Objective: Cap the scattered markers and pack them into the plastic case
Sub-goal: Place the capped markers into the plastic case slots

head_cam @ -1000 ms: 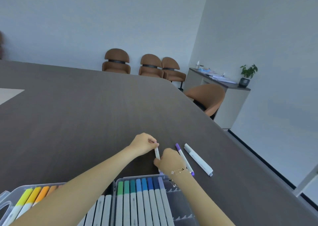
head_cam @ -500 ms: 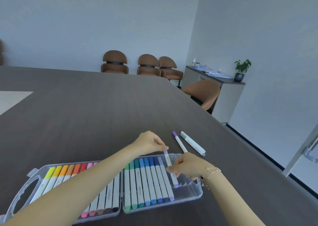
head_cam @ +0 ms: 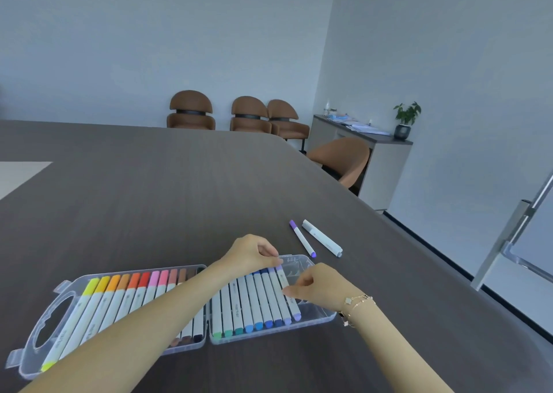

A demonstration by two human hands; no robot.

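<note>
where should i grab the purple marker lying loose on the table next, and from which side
Pinch the purple marker at mid-barrel, coming straight down from above. It lies flat on the table, parallel to the grey marker on its right with only a narrow gap, so one fingertip would fit more easily on its open left side. The right hand looks nearest.

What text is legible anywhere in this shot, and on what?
"marker": on the barrel of a green-capped marker in the right half of the plastic case.
Printing on the barrels of the yellow and orange markers in the left half: looks like the same word, too skewed to read for certain.
Small marks on other barrels: too small to read.
Papers on the sideboard: too far and blurred.
Nothing else bears text.
</note>
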